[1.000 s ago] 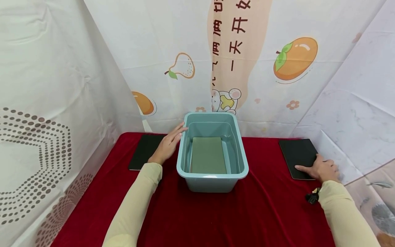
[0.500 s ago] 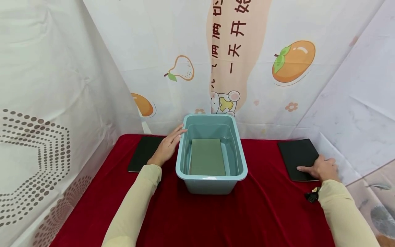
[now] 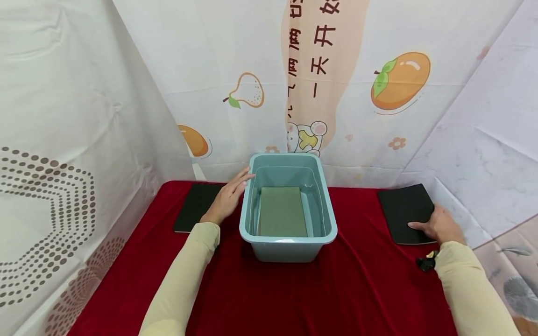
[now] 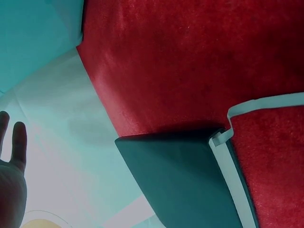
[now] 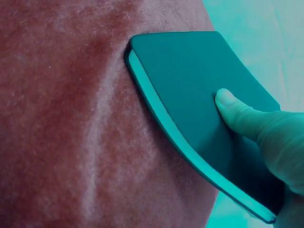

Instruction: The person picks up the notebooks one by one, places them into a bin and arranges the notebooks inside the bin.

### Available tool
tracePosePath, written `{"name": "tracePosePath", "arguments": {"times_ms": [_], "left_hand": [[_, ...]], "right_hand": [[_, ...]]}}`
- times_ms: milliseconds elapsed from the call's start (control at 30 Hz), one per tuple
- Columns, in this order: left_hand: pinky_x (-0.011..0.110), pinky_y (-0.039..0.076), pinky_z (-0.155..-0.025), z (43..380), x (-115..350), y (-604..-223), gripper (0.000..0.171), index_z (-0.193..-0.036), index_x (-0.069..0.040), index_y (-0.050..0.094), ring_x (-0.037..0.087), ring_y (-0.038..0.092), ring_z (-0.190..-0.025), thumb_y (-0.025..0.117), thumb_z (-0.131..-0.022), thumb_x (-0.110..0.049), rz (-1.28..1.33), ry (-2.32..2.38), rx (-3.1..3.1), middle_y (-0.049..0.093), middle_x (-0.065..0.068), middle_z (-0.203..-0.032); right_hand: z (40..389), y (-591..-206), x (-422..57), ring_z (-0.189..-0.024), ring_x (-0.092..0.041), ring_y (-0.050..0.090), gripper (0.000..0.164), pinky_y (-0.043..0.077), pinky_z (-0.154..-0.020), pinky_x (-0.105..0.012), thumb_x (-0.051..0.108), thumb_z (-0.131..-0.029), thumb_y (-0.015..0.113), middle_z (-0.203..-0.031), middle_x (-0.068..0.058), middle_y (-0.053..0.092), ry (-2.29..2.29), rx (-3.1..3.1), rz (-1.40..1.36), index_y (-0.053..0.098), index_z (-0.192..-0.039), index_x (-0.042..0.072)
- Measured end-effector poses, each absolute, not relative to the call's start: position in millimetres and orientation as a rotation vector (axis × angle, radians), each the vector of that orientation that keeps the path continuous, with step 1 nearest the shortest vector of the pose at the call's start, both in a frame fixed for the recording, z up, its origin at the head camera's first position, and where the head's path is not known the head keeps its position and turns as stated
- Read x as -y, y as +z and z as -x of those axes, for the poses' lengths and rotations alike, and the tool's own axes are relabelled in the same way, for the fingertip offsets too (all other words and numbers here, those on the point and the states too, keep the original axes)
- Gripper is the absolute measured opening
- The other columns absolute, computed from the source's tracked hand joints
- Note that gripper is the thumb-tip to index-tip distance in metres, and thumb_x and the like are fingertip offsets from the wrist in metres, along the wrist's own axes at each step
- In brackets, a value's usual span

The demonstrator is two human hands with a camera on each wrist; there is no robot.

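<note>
My right hand [image 3: 443, 226] grips a black notebook [image 3: 405, 210] by its right edge, thumb on the cover, the other fingers hidden beneath. In the right wrist view the notebook [image 5: 185, 85] bends, its gripped side curving along the pale page edges. My left hand [image 3: 227, 198] touches the left rim of a blue-green plastic bin [image 3: 287, 252] with fairly straight fingers. A flat grey-green rectangular thing [image 3: 282, 212] lies inside the bin. Another black notebook [image 3: 194, 207] lies behind my left forearm; the left wrist view shows this notebook [image 4: 175, 175] with a band at one corner.
A red cloth [image 3: 286, 298] covers the table. Printed white curtains [image 3: 201, 56] stand close behind the bin and along both sides. A small black device [image 3: 426, 262] sits by my right wrist.
My right fingers have slipped under the notebook's right edge, and that side now rises slightly. The left hand and the bin stay in place; the head view shifts a little.
</note>
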State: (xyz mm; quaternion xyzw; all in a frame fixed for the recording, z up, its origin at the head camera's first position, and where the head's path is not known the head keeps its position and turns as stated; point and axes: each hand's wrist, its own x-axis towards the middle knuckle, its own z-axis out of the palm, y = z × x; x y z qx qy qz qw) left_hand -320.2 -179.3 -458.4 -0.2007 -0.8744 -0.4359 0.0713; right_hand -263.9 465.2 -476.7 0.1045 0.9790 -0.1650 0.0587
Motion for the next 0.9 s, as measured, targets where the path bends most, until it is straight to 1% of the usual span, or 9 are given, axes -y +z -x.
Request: {"name": "tracePosePath", "arguments": {"times_ms": [67, 233, 333, 500, 600, 700, 900], "left_hand": [[0.059, 0.026, -0.125, 320, 179, -458, 0.042, -0.147, -0.052, 0.045, 0.011, 0.027, -0.156, 0.031, -0.108, -0.056, 0.608, -1.316, 2.629, 0.026, -0.030, -0.163], [0.057, 0.026, -0.126, 321, 181, -457, 0.042, -0.148, -0.048, 0.046, 0.012, 0.027, -0.157, 0.031, -0.109, -0.053, 0.637, -1.306, 2.617, 0.026, -0.027, -0.165], [0.056, 0.026, -0.126, 322, 180, -458, 0.043, -0.149, -0.047, 0.046, 0.011, 0.026, -0.157, 0.030, -0.109, -0.053, 0.644, -1.301, 2.619, 0.025, -0.027, -0.165], [0.055, 0.026, -0.127, 322, 179, -460, 0.042, -0.148, -0.050, 0.045, 0.008, 0.025, -0.156, 0.030, -0.109, -0.054, 0.634, -1.316, 2.622, 0.025, -0.030, -0.164], [0.055, 0.026, -0.127, 321, 179, -460, 0.042, -0.147, -0.052, 0.045, 0.006, 0.025, -0.156, 0.030, -0.108, -0.056, 0.620, -1.323, 2.625, 0.025, -0.032, -0.163], [0.056, 0.026, -0.126, 320, 178, -460, 0.042, -0.147, -0.052, 0.045, 0.007, 0.025, -0.156, 0.030, -0.108, -0.057, 0.614, -1.320, 2.628, 0.025, -0.032, -0.163], [0.056, 0.026, -0.126, 320, 179, -459, 0.042, -0.147, -0.051, 0.045, 0.010, 0.026, -0.157, 0.030, -0.109, -0.055, 0.626, -1.308, 2.618, 0.026, -0.030, -0.164]], "right_hand": [[263, -478, -465, -0.123, -0.066, 0.038, 0.120, 0.040, -0.099, -0.075, 0.054, -0.079, 0.081, -0.137, -0.052, 0.032, -0.517, -2.981, -0.313, 0.019, -0.146, -0.024], [261, -475, -461, -0.125, -0.066, 0.037, 0.112, 0.037, -0.102, -0.075, 0.047, -0.083, 0.080, -0.140, -0.051, 0.033, -0.582, -3.032, -0.282, 0.020, -0.150, -0.020], [259, -472, -459, -0.126, -0.065, 0.037, 0.107, 0.036, -0.102, -0.075, 0.044, -0.086, 0.078, -0.142, -0.050, 0.033, -0.603, -3.056, -0.265, 0.020, -0.151, -0.018], [254, -469, -457, -0.122, -0.064, 0.041, 0.090, 0.038, -0.099, -0.075, 0.040, -0.094, 0.070, -0.140, -0.048, 0.037, -0.631, -3.075, -0.260, 0.025, -0.150, -0.014], [251, -468, -456, -0.121, -0.064, 0.042, 0.083, 0.039, -0.098, -0.074, 0.040, -0.099, 0.064, -0.140, -0.048, 0.038, -0.654, -3.083, -0.264, 0.026, -0.151, -0.012], [250, -468, -455, -0.121, -0.065, 0.043, 0.081, 0.040, -0.097, -0.074, 0.038, -0.101, 0.061, -0.140, -0.048, 0.038, -0.662, -3.100, -0.258, 0.024, -0.152, -0.012], [248, -468, -454, -0.120, -0.066, 0.042, 0.083, 0.039, -0.096, -0.074, 0.039, -0.102, 0.058, -0.139, -0.050, 0.038, -0.680, -3.121, -0.257, 0.018, -0.156, -0.010]]}}
